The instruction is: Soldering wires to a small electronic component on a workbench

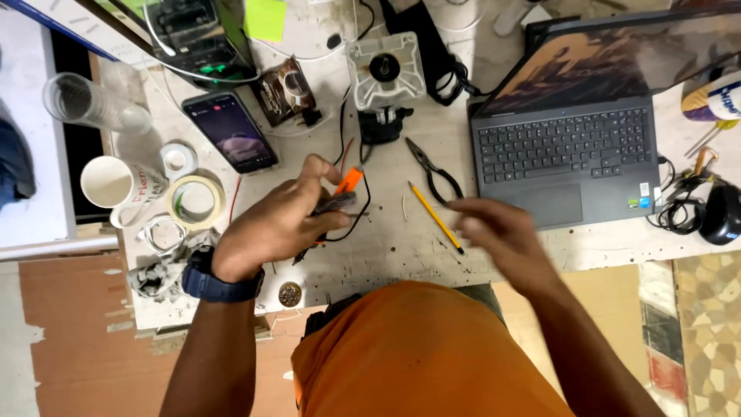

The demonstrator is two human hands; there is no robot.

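My left hand (278, 220) is closed around a small tool with an orange tip (349, 180) and dark wires (356, 212) that loop off it over the white workbench (386, 255). My right hand (494, 232) hovers blurred just right of a yellow pencil (434, 216), fingers apart and holding nothing. Black pliers (434, 168) lie beyond the pencil. A small grey motor on a white square plate (384, 73) stands further back, wired toward my left hand.
An open laptop (567, 154) fills the right side, with a black mouse (722, 212) and cables beside it. A phone (230, 131), tape rolls (194, 201), a white mug (116, 185), a clear cup (89, 104) and a crumpled rag (162, 270) crowd the left.
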